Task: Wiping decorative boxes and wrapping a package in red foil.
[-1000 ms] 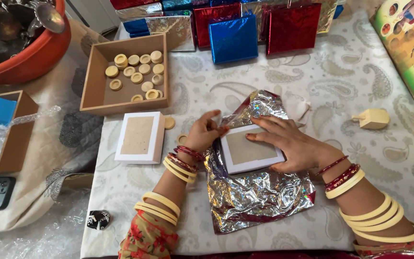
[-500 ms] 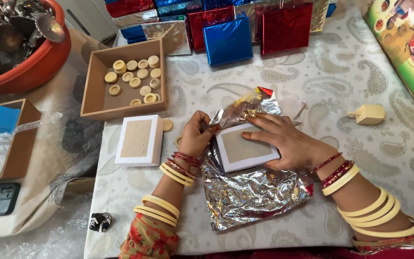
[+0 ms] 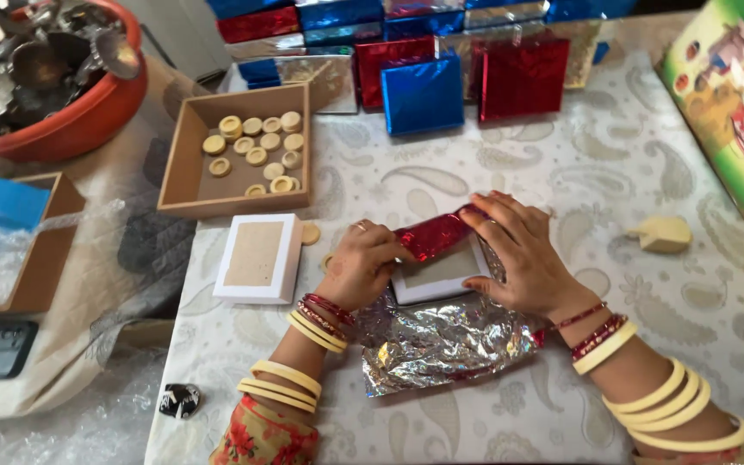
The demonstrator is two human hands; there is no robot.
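Observation:
A small white box [image 3: 437,277] with a tan top lies on a crinkled sheet of foil wrap [image 3: 441,340], silver inside and red outside. My left hand [image 3: 362,263] and my right hand [image 3: 523,250] press the far edge of the foil, its red side up, down over the top of the box. A second white box [image 3: 258,257] sits unwrapped just left of my left hand.
A cardboard tray [image 3: 184,164] holds several round cream discs; one disc [image 3: 310,233] lies loose beside it. Wrapped red and blue boxes [image 3: 424,90] line the back. A red bowl [image 3: 88,112] of metal pieces stands far left, a tape dispenser [image 3: 660,232] right.
The far flap of foil has been folded toward me over the box, showing its red side. Both hands moved onto that fold. The camera has drawn closer.

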